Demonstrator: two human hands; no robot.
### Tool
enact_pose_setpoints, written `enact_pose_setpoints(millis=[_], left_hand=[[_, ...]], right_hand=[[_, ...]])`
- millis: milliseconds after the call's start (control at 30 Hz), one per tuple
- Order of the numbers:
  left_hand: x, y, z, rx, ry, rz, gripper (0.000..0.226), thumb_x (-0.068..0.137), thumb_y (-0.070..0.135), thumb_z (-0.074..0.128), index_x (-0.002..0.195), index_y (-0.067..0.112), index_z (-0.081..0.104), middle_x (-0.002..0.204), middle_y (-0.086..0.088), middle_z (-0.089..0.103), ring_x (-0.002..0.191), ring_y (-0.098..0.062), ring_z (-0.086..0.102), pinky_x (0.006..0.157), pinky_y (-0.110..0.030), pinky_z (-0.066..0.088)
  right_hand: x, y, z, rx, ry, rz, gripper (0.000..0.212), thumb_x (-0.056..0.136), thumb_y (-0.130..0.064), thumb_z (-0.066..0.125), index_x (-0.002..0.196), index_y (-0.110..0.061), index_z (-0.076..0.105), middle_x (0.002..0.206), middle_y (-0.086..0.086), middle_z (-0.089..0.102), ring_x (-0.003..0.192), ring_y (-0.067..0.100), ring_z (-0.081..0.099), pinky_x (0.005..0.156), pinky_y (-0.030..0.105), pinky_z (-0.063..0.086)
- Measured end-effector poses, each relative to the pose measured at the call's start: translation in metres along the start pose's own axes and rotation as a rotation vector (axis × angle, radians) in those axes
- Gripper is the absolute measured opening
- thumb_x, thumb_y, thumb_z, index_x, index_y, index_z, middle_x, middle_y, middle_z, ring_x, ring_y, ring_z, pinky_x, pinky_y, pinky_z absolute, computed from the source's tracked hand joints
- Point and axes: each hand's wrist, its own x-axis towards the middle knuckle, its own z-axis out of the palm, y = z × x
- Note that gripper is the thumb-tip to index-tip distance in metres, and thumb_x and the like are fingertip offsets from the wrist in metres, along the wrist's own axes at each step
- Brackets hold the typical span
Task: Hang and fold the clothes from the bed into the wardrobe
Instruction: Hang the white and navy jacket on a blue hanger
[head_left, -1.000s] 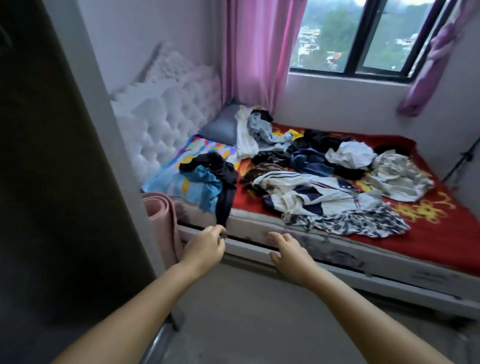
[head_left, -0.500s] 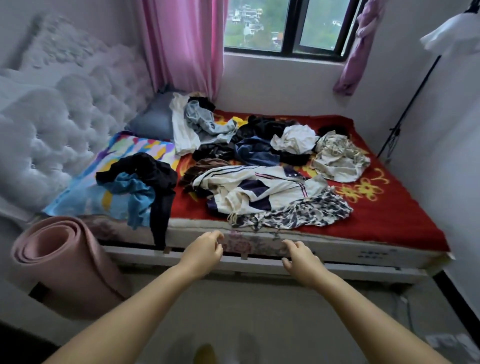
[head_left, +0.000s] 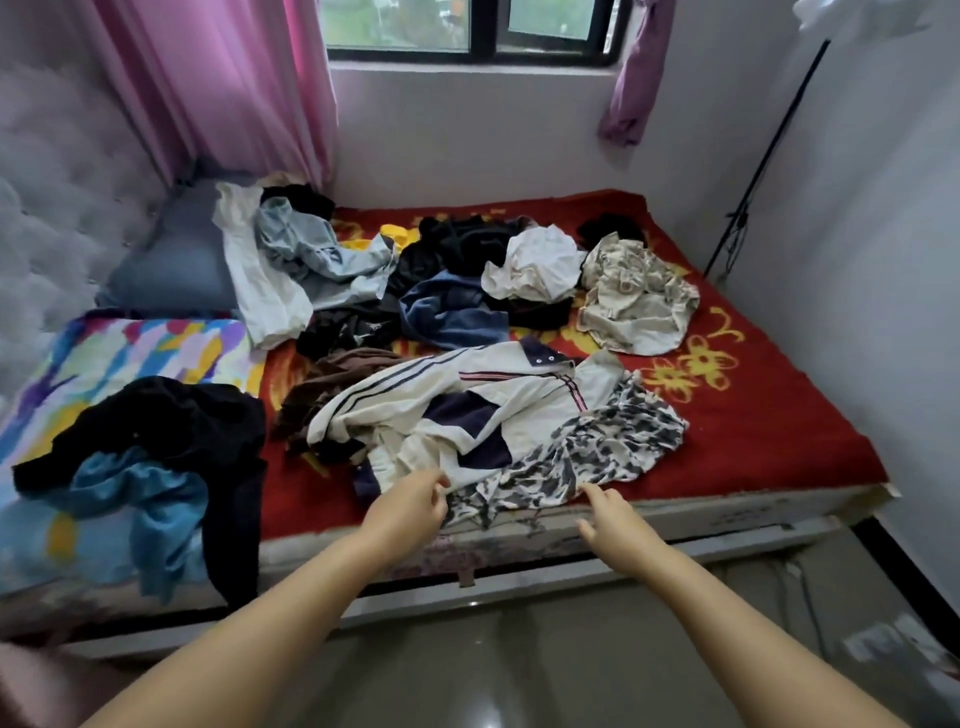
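Observation:
Several loose clothes lie across the red bedspread (head_left: 769, 415). Nearest the front edge is a black-and-white patterned garment (head_left: 587, 457), partly under a cream jacket with dark stripes (head_left: 467, 395). My left hand (head_left: 410, 504) reaches to the left end of the patterned garment, its fingertips loosely curled at the fabric where it meets the jacket. My right hand (head_left: 610, 512) hovers at that garment's front hem, fingers relaxed and spread, holding nothing. A black and blue pile (head_left: 150, 457) sits on the left. The wardrobe is out of view.
A tufted white headboard (head_left: 57, 218) stands at the left and a grey pillow (head_left: 176, 270) at the back. Pink curtains (head_left: 234, 88) hang by the window. A black stand (head_left: 763, 156) leans in the right corner. Glossy floor (head_left: 519, 665) lies before the bed.
The view has turned right and closed in on the bed; the dark panel and pink roll dropped out of view. Both hands moved forward from the bed frame up to the patterned garment.

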Motion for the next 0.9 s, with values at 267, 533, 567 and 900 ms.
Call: enact_pose_setpoints(millis=[267,533,567,900], left_hand=[[0.148,0.024,0.025,0.063,-0.181,-0.002,0.025,0.095,0.021,0.043,0.115,0.02,0.058,0.082,0.008,0.062,0.069,-0.011,0.058,0.066,-0.03,0.048],[0.401,0.083,0.097,-0.028,-0.347,-0.088,0.029,0.094,0.018,0.041,0.116,0.016,0.061,0.099,-0.002,0.063,0.078,-0.016,0.058,0.066,-0.024,0.042],[0.431,0.088,0.108,-0.039,-0.347,-0.106,0.029,0.094,0.017,0.042,0.115,0.014,0.061,0.103,-0.005,0.065,0.083,-0.019,0.059,0.068,-0.025,0.042],[0.661,0.088,0.2,-0.095,0.032,-0.416,0.063,0.097,0.045,0.041,0.147,0.012,0.02,0.144,-0.015,0.027,0.131,-0.033,0.031,0.095,-0.046,0.039]], right_hand=[[0.12,0.072,-0.034,0.136,-0.082,0.074,0.061,0.1,-0.027,0.045,0.152,-0.02,0.015,0.151,0.011,0.028,0.107,0.015,0.054,0.087,0.028,0.042],[0.346,0.165,-0.116,0.158,-0.08,0.139,0.05,0.101,-0.024,0.042,0.148,-0.012,0.028,0.139,0.013,0.045,0.112,0.022,0.053,0.083,0.028,0.043],[0.374,0.173,-0.124,0.165,-0.063,0.141,0.047,0.101,-0.023,0.041,0.145,-0.011,0.033,0.135,0.012,0.049,0.111,0.022,0.054,0.08,0.027,0.043],[0.61,0.213,-0.147,0.358,0.31,0.11,0.036,0.103,-0.018,0.031,0.132,-0.007,0.049,0.135,0.014,0.049,0.123,0.027,0.046,0.096,0.029,0.033]])
